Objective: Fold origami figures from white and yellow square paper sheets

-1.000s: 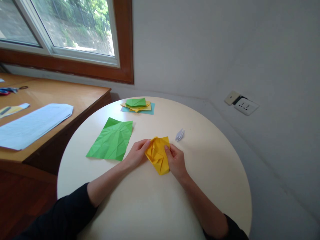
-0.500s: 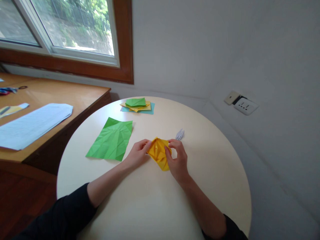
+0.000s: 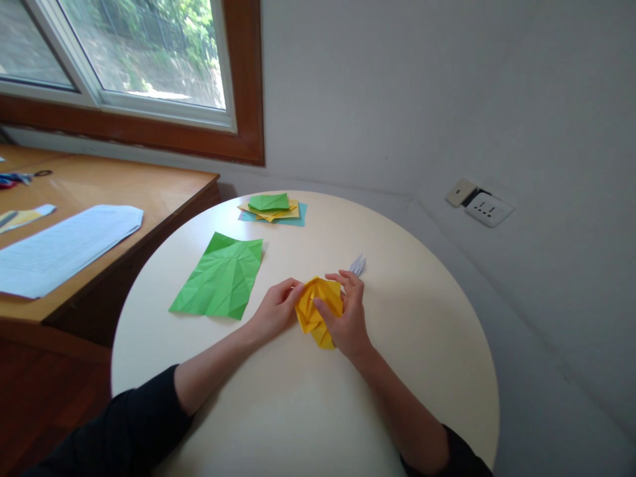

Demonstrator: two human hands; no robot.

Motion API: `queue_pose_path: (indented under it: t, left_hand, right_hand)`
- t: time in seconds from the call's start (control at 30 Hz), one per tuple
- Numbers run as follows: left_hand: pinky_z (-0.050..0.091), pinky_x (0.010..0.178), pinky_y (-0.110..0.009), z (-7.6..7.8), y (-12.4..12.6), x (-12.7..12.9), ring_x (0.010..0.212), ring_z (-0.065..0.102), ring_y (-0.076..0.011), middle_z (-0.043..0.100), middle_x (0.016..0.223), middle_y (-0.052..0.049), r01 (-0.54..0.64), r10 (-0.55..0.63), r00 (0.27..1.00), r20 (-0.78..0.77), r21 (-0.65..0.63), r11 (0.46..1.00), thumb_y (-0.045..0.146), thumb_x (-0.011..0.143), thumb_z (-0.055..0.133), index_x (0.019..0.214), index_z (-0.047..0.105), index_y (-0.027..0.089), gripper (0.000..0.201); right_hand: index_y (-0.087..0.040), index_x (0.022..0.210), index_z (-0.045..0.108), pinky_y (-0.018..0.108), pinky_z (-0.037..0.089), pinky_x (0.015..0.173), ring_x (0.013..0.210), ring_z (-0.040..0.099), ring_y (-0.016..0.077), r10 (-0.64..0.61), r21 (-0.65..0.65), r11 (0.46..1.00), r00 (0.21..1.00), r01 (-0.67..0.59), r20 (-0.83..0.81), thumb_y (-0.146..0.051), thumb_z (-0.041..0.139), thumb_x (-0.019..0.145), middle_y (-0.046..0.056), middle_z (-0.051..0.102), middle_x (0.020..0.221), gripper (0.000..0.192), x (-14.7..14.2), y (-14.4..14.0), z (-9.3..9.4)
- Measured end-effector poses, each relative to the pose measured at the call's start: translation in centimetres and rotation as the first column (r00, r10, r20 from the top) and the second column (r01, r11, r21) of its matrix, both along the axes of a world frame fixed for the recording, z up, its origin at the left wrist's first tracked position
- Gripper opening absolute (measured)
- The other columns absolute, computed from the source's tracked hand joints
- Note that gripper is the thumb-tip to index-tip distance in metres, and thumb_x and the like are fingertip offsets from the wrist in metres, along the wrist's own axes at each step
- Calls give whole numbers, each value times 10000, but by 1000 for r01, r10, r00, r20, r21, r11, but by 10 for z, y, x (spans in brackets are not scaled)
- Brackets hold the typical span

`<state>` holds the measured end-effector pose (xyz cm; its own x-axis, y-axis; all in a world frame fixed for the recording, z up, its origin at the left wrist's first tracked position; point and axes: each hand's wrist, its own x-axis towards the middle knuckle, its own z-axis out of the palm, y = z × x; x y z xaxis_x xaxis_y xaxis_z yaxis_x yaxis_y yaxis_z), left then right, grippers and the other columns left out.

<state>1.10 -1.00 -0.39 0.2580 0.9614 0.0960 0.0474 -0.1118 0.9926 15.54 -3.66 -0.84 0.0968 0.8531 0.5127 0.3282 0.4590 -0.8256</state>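
Note:
A creased yellow origami paper (image 3: 309,317), partly folded and cupped, is held between my two hands above the round table. My left hand (image 3: 276,308) pinches its left edge between thumb and fingers. On its right side, my right hand (image 3: 350,321) has the thumb pressed on the paper's inner folds and the fingers behind and along its right edge. Just beyond my right fingertips lies a small grey-white folded paper piece (image 3: 358,265). A green creased paper sheet (image 3: 221,278) lies flat to the left of my hands.
Folded green, yellow and blue papers (image 3: 274,211) are stacked at the round table's (image 3: 308,417) far edge. On the left, a wooden desk (image 3: 163,182) carries white printed sheets (image 3: 74,245) and scissors (image 3: 24,177). A wall socket (image 3: 489,209) is at right.
My right thumb has moved left onto the middle of the yellow paper, and the right fingers have stretched out more. The paper has turned slightly and opened wider. My left hand keeps its pinch.

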Motion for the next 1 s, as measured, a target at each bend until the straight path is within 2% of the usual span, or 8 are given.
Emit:
queue_pose_path:
  t: [0.13, 0.23, 0.37, 0.53, 0.77, 0.9, 1.0]
  left_hand:
    - [401, 589, -233, -4, -1, 1, 638, 513, -133, 570, 682, -9, 31, -30, 999, -37, 12, 999, 432, 798, 486, 767, 559, 154, 289]
    - [395, 579, -228, -7, 1, 0, 628, 496, -126, 551, 666, 0, 17, -16, 999, -44, 31, 999, 440, 808, 465, 754, 549, 154, 303]
    - [384, 567, -224, -6, 3, -1, 606, 465, -115, 524, 645, 12, -8, 11, 998, -57, 57, 998, 446, 815, 446, 742, 546, 148, 323]
    - [382, 572, -224, -4, 3, -3, 612, 473, -117, 533, 645, 12, -21, 32, 993, -113, 100, 995, 441, 825, 432, 729, 554, 151, 330]
    - [409, 570, -219, -6, 2, -4, 630, 517, -117, 565, 688, 4, -47, 65, 988, -139, 133, 990, 400, 829, 447, 796, 548, 165, 258]
    - [435, 591, -224, 2, -2, -3, 652, 540, -117, 569, 718, 0, -48, 79, 983, -167, 183, 982, 356, 796, 505, 881, 532, 176, 201]
    - [439, 573, -226, 7, -7, -1, 662, 529, -120, 547, 762, -5, -13, 59, 971, -232, 196, 980, 342, 719, 599, 917, 514, 180, 270]
  right_hand:
    - [-218, 1200, 321, 328, 532, 709, 809, 598, 183, -46, -88, 995, 998, 49, 36, -320, 647, 694, 58, 547, 953, 611, -2, -3, 5]
    - [-238, 1229, 296, 292, 533, 627, 705, 594, 151, 39, -150, 988, 997, -47, -61, -287, 572, 756, 32, 529, 896, 551, -2, -3, 4]
    - [-268, 1256, 263, 286, 532, 669, 745, 607, 135, 129, -179, 969, 966, -172, -226, -225, 518, 778, 54, 518, 1009, 543, -2, -2, -1]
    - [-276, 1277, 277, 287, 538, 668, 769, 616, 145, 110, -203, 965, 956, -168, -272, -171, 505, 749, 54, 545, 1006, 584, -3, 0, -4]
    - [-262, 1301, 289, 260, 535, 638, 736, 619, 139, 51, -224, 970, 981, -93, -187, -164, 519, 737, 38, 570, 945, 617, -3, 2, -4]
    - [-240, 1281, 349, 252, 526, 620, 685, 605, 133, -27, -196, 980, 998, 16, -54, -160, 525, 732, 20, 590, 870, 582, -1, 2, -2]
    - [-239, 1270, 367, 264, 524, 656, 735, 611, 143, -65, -191, 979, 997, 72, 43, -155, 518, 729, 28, 603, 917, 568, -1, 1, 0]
